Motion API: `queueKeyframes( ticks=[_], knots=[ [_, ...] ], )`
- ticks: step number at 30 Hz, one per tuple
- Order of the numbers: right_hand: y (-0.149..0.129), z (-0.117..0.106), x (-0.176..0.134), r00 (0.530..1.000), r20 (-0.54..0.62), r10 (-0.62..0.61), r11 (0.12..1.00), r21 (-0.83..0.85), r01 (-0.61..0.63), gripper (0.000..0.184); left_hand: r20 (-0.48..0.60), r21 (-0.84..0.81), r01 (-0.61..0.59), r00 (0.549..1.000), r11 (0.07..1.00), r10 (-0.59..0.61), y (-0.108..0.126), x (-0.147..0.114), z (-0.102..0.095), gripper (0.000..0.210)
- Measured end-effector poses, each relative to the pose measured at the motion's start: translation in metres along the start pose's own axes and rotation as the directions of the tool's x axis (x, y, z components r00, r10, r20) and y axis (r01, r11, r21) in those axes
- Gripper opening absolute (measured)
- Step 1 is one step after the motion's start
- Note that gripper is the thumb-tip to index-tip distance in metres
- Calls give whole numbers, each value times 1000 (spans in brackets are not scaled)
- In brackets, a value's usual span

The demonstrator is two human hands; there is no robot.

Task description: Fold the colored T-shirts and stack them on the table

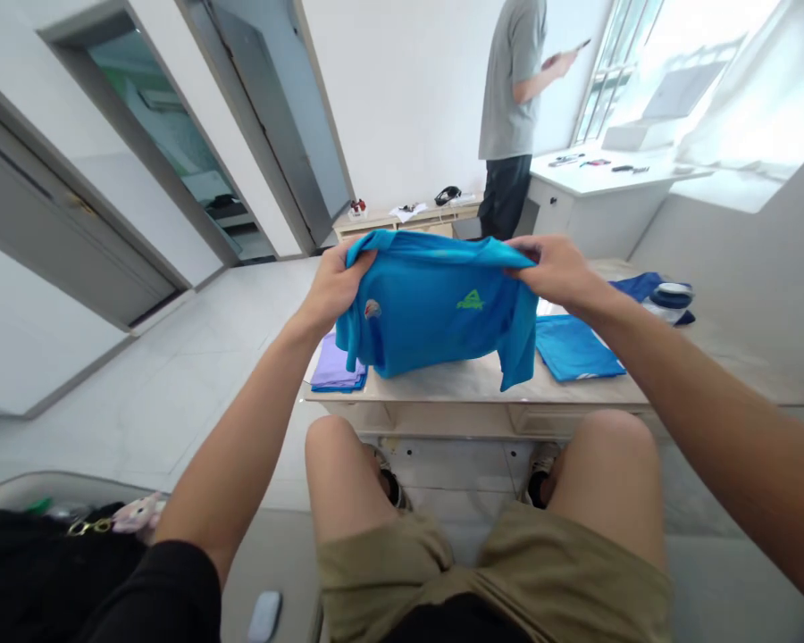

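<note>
Aloft, blue shirt (pixel 429 308) in both hands (pixel 333 284), red-filled container (pixel 357 211) beyond

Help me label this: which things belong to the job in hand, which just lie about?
Job in hand: blue shirt, between left hand and right hand; probably purple folded cloth, blue folded cloth.
Lying about, apparently: pink plush toy, small white object.

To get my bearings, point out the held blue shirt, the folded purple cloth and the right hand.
Blue shirt (pixel 423 314), head view: on its front, between the two logos.
Purple cloth (pixel 334 361), head view: on its upper face.
Right hand (pixel 555 266), head view: on its back.
</note>
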State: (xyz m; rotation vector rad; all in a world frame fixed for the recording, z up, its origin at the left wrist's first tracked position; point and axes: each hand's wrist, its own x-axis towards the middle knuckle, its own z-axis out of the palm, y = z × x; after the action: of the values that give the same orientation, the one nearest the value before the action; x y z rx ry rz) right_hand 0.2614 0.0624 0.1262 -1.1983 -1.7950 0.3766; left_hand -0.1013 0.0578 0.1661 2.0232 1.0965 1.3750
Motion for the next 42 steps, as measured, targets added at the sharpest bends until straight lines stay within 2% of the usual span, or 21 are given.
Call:
queueKeyframes(
  ticks=[1,3,5,7,10,12,14,16,17,20,21,23,26,28,30,33,36,39,42],
  knots=[
    [-12,-10,3,995,-93,-43,997,-64,38,31,-5,30,-44,999,999,44,15,2,-5,37],
    [-30,-26,2,950,-265,-162,970,-221,104,37,-22,101,-117,993,988,119,39,3,-13,33],
    [-40,-38,-4,912,-339,-231,930,-353,105,37,-43,200,-157,985,967,169,55,0,-21,27],
    [-47,-49,-11,926,-321,-199,902,-430,45,36,-48,318,-161,982,934,185,65,-5,-29,20],
    [-56,-69,-21,954,-251,-163,864,-504,15,39,-39,463,-96,991,881,129,72,-13,-42,18],
    [-64,-86,-26,946,-241,-218,850,-523,63,41,-59,513,-47,994,857,90,75,-17,-50,21],
    [-73,-103,-30,916,-265,-301,839,-530,123,42,-111,526,-24,989,850,96,79,-24,-54,22],
    [-78,-115,-36,882,-314,-352,836,-529,145,43,-130,523,-9,987,852,90,79,-33,-50,22],
    [-77,-118,-39,881,-319,-349,840,-523,143,44,-98,518,5,994,855,54,77,-40,-45,20],
    [-63,-120,-49,941,-233,-247,864,-493,105,46,62,482,102,987,870,-150,61,-59,-26,12],
    [-56,-120,-52,958,-197,-208,871,-483,90,44,65,453,150,978,879,-201,53,-64,-21,11],
    [-41,-122,-57,972,-180,-153,888,-457,56,40,-31,367,224,973,903,-228,40,-67,-17,11],
    [-24,-128,-65,972,-219,-83,924,-382,-7,28,-193,269,212,967,939,-163,30,-61,-22,15],
    [-14,-126,-74,966,-257,-26,950,-307,-56,23,-236,286,166,967,944,-98,28,-60,-27,18],
    [-2,-114,-91,951,-309,23,966,-239,-101,24,-257,388,126,966,913,-24,25,-68,-29,23],
    [26,-79,-126,894,-446,39,963,-221,-152,27,-236,613,97,970,784,64,10,-99,-26,28],
    [58,-47,-160,837,-546,-18,922,-333,-198,26,-158,754,71,985,653,75,-17,-133,-24,30],
    [91,-35,-181,843,-534,-60,842,-481,-244,26,-71,803,3,993,595,91,-45,-154,-29,32],
    [126,-38,-192,910,-414,-39,756,-607,-243,29,13,808,-86,992,582,128,-70,-166,-35,31]
  ],
)
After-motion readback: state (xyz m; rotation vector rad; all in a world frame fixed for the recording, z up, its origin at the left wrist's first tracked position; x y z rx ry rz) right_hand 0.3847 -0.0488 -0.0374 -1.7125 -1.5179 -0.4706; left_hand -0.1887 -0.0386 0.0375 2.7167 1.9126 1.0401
